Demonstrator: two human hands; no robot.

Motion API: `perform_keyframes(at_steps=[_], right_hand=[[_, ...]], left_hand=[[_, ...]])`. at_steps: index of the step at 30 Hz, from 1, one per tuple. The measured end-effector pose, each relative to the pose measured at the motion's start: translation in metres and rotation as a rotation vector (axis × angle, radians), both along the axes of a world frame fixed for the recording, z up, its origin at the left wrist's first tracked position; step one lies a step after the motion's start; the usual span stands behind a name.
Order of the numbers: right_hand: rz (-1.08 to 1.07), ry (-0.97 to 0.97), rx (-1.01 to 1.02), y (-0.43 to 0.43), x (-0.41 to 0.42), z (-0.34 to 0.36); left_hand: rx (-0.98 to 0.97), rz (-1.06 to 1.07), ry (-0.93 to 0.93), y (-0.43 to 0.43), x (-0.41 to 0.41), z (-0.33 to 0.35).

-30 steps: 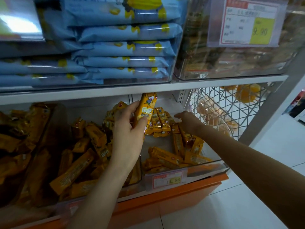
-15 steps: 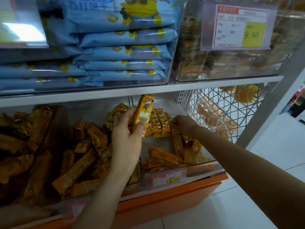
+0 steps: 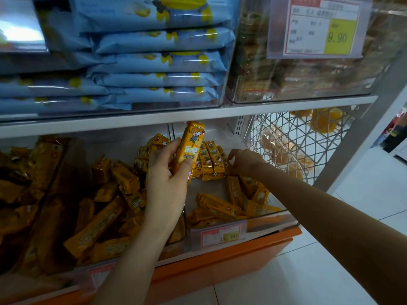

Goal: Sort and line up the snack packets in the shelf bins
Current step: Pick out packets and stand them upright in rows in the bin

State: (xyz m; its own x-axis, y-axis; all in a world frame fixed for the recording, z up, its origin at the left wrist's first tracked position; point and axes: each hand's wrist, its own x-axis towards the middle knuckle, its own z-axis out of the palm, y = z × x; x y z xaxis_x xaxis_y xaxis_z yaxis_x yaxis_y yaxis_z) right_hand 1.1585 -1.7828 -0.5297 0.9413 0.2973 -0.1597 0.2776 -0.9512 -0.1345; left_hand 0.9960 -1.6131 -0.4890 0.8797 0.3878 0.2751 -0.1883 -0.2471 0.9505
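Your left hand [image 3: 166, 176] grips one orange packet [image 3: 191, 145] between thumb and fingers, holding it upright with its top just under the shelf edge, above the divider between the two clear bins. Your right hand [image 3: 241, 162] reaches into the right bin [image 3: 269, 219], fingers curled down at the right end of a row [image 3: 211, 160] of packets standing side by side at the back. Whether it has hold of one, you cannot tell from here. More packets [image 3: 217, 205] lie loose and crooked toward the front of that bin, behind its price tag [image 3: 222, 236]. The left bin [image 3: 44, 278] holds a jumbled heap [image 3: 99, 219] of the same orange packets. A wire basket [image 3: 297, 148] sits just right of your right hand, and blue packs [image 3: 158, 62] are stacked on the shelf above.
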Motion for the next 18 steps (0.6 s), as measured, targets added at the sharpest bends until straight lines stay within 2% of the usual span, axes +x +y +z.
perform_keyframes(at_steps=[7,11,16,18], right_hand=[[0.056,-0.132,-0.179,0.007,-0.005,0.003],[-0.026,-0.042,-0.026,-0.002,-0.007,0.008],[-0.041,0.167,-0.221,-0.02,-0.026,0.01],[-0.044,0.177,-0.238,-0.024,-0.034,0.005]], left_hand=[[-0.001,0.019,0.004,0.001,0.003,-0.003],[-0.018,0.024,-0.003,0.001,0.003,-0.003],[-0.032,0.009,-0.012,0.0,0.002,-0.002],[-0.017,0.016,-0.007,0.0,0.002,-0.002]])
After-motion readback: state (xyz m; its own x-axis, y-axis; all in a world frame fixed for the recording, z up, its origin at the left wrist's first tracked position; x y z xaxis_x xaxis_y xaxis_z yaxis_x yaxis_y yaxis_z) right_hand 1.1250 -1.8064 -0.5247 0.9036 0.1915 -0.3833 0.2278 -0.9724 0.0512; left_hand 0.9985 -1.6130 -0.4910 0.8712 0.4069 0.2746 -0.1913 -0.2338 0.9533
